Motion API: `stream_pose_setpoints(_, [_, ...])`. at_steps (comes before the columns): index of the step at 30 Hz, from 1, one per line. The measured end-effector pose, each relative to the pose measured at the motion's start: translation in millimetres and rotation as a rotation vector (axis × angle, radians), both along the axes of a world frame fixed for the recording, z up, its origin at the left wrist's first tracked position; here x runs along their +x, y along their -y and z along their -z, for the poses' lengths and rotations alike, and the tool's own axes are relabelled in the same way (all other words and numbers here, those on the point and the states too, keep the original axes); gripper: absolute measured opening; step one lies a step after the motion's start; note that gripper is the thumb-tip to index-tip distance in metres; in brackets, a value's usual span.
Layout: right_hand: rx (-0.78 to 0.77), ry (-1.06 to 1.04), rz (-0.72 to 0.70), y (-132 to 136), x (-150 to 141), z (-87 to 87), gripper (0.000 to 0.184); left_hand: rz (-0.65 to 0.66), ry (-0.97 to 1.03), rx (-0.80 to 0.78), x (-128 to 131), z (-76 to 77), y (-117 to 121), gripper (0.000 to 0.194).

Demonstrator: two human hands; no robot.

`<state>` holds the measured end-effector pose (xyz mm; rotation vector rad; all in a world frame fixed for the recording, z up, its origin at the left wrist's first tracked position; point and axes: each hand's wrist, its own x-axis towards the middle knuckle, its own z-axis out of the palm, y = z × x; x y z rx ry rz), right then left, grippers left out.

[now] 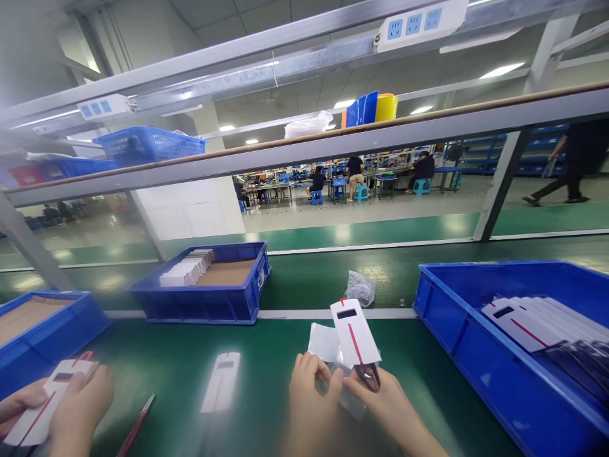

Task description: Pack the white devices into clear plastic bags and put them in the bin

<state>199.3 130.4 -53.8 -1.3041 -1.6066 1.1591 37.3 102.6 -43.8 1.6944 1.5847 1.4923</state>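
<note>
While L hand [309, 388] pinches bag [325, 343], R hand [391, 401] grips unit [354, 333] at cord [372, 376] end — hands nearly touching | unit: above bench [261, 368], L of bin [457, 339] | handling: cord gathered, bag unwrinkled.

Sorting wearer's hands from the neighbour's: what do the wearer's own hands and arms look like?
Left hand and right hand: no gloves, rings or watch visible. Right forearm shows no sleeve up to the picture's edge; left forearm too blurred and cropped to tell.
</note>
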Motion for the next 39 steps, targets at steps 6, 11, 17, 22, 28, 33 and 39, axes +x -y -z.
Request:
stream_pose_setpoints(6, [-0.024, -0.033, -0.067, 7, -9, 0.2, 0.024, 0.096, 0.005, 0.013, 0, -8.9, 4, 0.025])
stream_pose_setpoints(11, [-0.03, -0.107, -0.196, 2, -1, -14.9, 0.031, 0.144, -0.05, -0.038, -1, -15.2, 6, 0.022])
stream_pose_setpoints(17, [-0.021, -0.026, -0.136, -2, 8, -17.1, 0.026, 0.222, -0.022, -0.117, 1, -11.5, 4, 0.018])
stream_pose_setpoints(22, [-0.014, 0.003, -0.132, -4, 6, -7.3, 0.023, 0.211, -0.02, -0.126, 2, -10.1, 4, 0.017])
stream_pose_setpoints(28, [0.007, 0.017, -0.106, -3, 6, -4.2, 0.017, 0.194, -0.02, -0.101, 5, -12.6, 7, 0.016])
stream_pose_setpoints(33, [0.021, 0.056, -0.021, -6, 8, -5.2, 0.016, 0.179, 0.008, -0.027, 2, -17.4, 10, 0.019])
stream_pose_setpoints(39, [0.012, 0.035, -0.08, 1, -3, 0.1, 0.018, 0.087, -0.044, -0.077, 22, -3.6, 11, 0.025])
